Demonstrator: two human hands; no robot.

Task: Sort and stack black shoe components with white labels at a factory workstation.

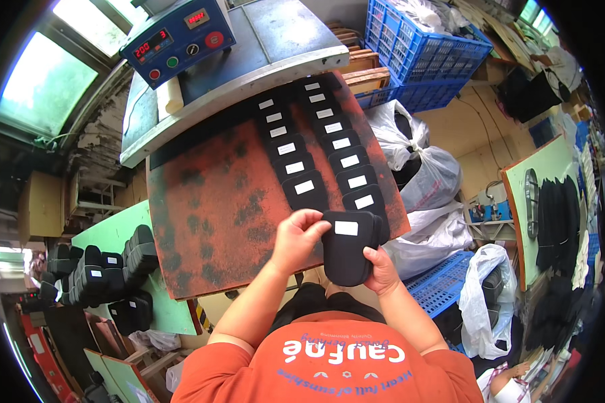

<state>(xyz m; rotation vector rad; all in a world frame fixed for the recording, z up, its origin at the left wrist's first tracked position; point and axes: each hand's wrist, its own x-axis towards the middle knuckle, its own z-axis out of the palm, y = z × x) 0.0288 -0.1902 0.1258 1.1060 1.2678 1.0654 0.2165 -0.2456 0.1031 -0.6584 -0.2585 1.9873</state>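
A small stack of flat black pads (347, 257) with rounded ends is in front of me, above the near edge of the red-brown board. The top one bears a white label (346, 228). My right hand (381, 270) grips the stack at its lower right edge, thumb on top. My left hand (298, 236) is closed in a pinch at the top left corner of the top pad. Beyond my hands, two columns of overlapping black pads (310, 200), each with a white label, run away from me along the red-brown board (208, 235).
A blue control box (181, 41) stands on a metal-edged machine plate (275, 64) above the board's far side. Blue crates (420, 50) and tied plastic bags (429, 176) stand at the right. More black pads (91, 275) sit on a green table (171, 295) at the left.
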